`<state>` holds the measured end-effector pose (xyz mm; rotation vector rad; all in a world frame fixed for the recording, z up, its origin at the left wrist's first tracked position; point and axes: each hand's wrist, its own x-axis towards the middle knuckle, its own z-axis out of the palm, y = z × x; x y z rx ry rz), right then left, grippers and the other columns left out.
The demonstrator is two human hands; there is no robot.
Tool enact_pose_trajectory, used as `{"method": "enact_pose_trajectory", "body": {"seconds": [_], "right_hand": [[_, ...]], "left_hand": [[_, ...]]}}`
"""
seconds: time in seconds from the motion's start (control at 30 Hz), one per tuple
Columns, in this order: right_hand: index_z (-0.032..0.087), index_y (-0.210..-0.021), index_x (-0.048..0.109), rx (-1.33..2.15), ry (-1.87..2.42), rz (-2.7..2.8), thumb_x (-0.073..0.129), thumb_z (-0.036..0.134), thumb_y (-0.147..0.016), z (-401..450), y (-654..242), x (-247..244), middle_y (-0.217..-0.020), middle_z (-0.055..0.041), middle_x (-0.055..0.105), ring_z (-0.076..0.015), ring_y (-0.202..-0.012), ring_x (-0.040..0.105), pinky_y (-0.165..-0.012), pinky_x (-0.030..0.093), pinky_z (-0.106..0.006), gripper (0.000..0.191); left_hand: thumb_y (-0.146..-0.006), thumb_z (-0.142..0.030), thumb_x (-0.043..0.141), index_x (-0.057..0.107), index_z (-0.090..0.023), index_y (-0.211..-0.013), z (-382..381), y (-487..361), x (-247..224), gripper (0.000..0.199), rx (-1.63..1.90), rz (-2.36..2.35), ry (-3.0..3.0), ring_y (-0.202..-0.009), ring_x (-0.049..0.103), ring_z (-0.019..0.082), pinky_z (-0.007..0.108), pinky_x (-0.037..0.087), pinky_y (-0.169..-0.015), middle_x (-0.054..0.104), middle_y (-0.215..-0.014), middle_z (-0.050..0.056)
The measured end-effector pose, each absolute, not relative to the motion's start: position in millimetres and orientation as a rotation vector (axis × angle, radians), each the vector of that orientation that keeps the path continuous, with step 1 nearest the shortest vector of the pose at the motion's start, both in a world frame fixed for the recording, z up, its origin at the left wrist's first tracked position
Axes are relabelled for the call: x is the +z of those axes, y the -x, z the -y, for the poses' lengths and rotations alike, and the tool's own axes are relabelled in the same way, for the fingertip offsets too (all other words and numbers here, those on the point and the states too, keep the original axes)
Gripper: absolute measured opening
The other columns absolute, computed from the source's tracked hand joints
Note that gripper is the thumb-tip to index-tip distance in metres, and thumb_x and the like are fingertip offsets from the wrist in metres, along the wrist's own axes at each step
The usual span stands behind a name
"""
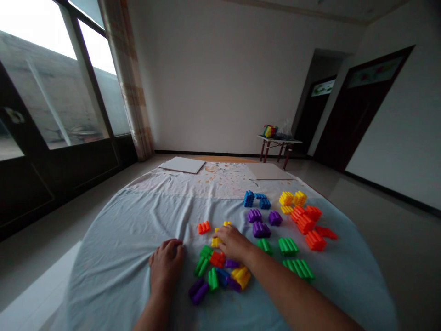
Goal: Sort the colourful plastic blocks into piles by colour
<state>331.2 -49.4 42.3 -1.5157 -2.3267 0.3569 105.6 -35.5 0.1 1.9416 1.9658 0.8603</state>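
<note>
My right hand (232,242) reaches over a loose mixed pile of plastic blocks, its fingers closed around a yellow ribbed block (215,242). Another yellow block (227,223) peeks out just beyond those fingers. On the cloth left of the pile, my left hand (166,263) lies palm down with nothing in it, fingers loosely extended. Between the hands and nearer me are an orange block (217,259), green blocks (201,266), a purple block (199,291), a blue block (223,277) and yellow blocks (240,276). A lone orange block (204,227) sits farther out.
Grouped by colour on the right are blue blocks (248,199), purple blocks (261,229), green blocks (298,269), yellow blocks (286,198) and orange blocks (305,223). Two flat boards, one white (183,164) and one beige (268,171), lie at the far edge of the cloth-covered table (127,230).
</note>
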Motion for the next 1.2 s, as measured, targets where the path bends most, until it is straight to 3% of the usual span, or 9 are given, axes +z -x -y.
{"method": "enact_pose_trajectory", "body": {"seconds": [0.17,0.33,0.57,0.73,1.0,1.2], "right_hand": [[0.022,-0.112,0.061,0.360,1.680,2.373,0.065,0.018,-0.074,40.8,-338.9,40.4,-0.115,-0.0088,0.061,-0.0248,-0.114,0.047,-0.095,0.034,-0.038,0.039],[0.022,-0.104,0.063,0.301,1.760,2.353,0.073,0.034,-0.069,40.2,-332.4,41.8,-0.109,-0.0091,0.057,-0.0266,-0.107,0.047,-0.090,0.035,-0.039,0.038],[0.019,-0.089,0.058,0.243,1.515,2.179,0.063,0.009,-0.072,62.4,-341.4,57.5,-0.091,-0.0022,0.060,-0.0169,-0.091,0.055,-0.082,0.040,-0.028,0.020],[0.019,-0.088,0.057,0.190,1.530,2.043,0.061,0.009,-0.075,89.6,-362.9,52.2,-0.093,-0.0037,0.060,-0.0182,-0.095,0.055,-0.086,0.042,-0.030,0.016],[0.019,-0.106,0.063,0.359,1.479,2.083,0.061,0.017,-0.078,111.8,-369.3,47.3,-0.106,-0.0055,0.062,-0.0190,-0.104,0.055,-0.094,0.040,-0.029,0.029],[0.019,-0.118,0.059,0.277,1.656,2.117,0.054,0.015,-0.079,124.3,-376.1,48.8,-0.113,-0.0096,0.063,-0.0248,-0.109,0.052,-0.097,0.036,-0.038,0.040]], "left_hand": [[-0.084,-0.036,0.037,0.064,-0.025,-0.093,36.3,-103.9,-0.9,0.031,0.872,-1.923,-1.947,-0.105,0.052,0.024,0.044,0.031,-0.094,0.062,-0.109,0.005],[-0.083,-0.034,0.037,0.064,-0.024,-0.094,35.2,-101.8,-1.2,0.031,0.865,-1.904,-1.959,-0.105,0.052,0.025,0.044,0.031,-0.095,0.062,-0.109,0.006],[-0.083,-0.034,0.038,0.065,-0.024,-0.094,35.1,-101.5,-1.9,0.031,0.884,-1.915,-1.974,-0.103,0.054,0.024,0.041,0.034,-0.093,0.063,-0.107,0.006],[-0.084,-0.033,0.037,0.065,-0.023,-0.094,34.5,-102.9,0.6,0.031,0.865,-1.945,-1.985,-0.103,0.054,0.024,0.041,0.036,-0.090,0.063,-0.107,0.006],[-0.086,-0.030,0.037,0.065,-0.022,-0.097,40.2,-111.1,11.7,0.031,0.837,-2.033,-2.096,-0.106,0.052,0.028,0.045,0.036,-0.093,0.062,-0.111,0.008],[-0.086,-0.032,0.040,0.064,-0.024,-0.100,53.8,-128.6,44.4,0.029,0.770,-1.907,-2.237,-0.104,0.055,0.025,0.043,0.039,-0.092,0.063,-0.110,0.005]]}}
